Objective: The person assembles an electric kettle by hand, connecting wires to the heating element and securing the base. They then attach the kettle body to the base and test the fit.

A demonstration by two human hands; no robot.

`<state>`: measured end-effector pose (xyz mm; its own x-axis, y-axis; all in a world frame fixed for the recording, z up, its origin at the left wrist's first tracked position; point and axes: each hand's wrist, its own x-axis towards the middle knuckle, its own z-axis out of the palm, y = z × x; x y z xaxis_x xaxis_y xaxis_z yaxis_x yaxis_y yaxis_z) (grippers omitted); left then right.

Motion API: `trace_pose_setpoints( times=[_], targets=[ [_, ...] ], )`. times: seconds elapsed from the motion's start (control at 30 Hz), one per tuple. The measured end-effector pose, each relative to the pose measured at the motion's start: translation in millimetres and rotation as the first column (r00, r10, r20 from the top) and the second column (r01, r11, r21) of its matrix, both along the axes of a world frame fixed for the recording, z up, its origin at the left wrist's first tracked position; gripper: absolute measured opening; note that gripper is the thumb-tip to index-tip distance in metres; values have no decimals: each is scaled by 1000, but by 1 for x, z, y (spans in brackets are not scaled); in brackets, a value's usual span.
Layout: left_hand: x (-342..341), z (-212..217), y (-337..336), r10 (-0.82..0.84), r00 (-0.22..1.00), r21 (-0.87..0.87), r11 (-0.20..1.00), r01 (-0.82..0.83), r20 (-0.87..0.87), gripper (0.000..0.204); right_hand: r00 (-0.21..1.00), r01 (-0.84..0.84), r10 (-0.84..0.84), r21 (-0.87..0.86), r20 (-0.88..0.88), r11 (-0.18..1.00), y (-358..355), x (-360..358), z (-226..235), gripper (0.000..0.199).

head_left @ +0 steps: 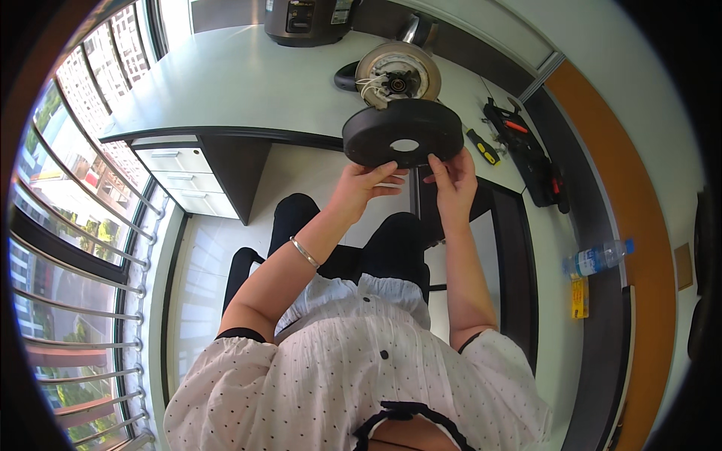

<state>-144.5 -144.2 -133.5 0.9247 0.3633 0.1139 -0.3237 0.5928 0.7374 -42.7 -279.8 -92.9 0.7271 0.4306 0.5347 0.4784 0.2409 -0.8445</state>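
Both my hands hold a round black plastic base cover (374, 143) with a hole in its middle, tilted up above the desk's front edge. My left hand (367, 186) pinches its lower rim, thumb on the near face. My right hand (456, 184) grips the lower right rim with thumb and fingers. Just beyond lies an electric kettle (431, 81) on its side, its underside bared, with white wires and a dark round connector showing. Its black handle points left. The cover overlaps the kettle's lower edge in view; whether they touch, I cannot tell.
A yellow-and-black screwdriver (483, 147) lies right of the cover, beside a black tool pouch (532, 154) with red-handled tools. A dark cooker (307, 21) stands at the back. Along the right are a water bottle (598, 259) and a yellow box (579, 298). Drawers (180, 179) stand under the desk's left.
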Motion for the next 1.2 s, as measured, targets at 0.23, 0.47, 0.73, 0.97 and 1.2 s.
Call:
trace_pose_setpoints(
  times=[0.23,0.47,0.73,0.97,1.2],
  targets=[
    [5,3,12,168,984,158,975,-157,-56,39,973,121,-95,-115,210,986,-7,28,4,50],
    [18,1,19,111,992,165,981,-100,-58,38,965,76,-43,-119,260,990,-2,40,14,53],
    [28,17,22,68,992,198,979,-46,-105,40,986,-35,24,65,168,997,14,66,13,44],
    [33,30,63,300,953,689,700,-188,-45,60,984,-89,107,125,-145,988,11,91,17,30],
    [50,23,144,656,649,901,-115,-419,386,68,966,-64,102,163,-236,985,-1,119,11,30]
  ],
)
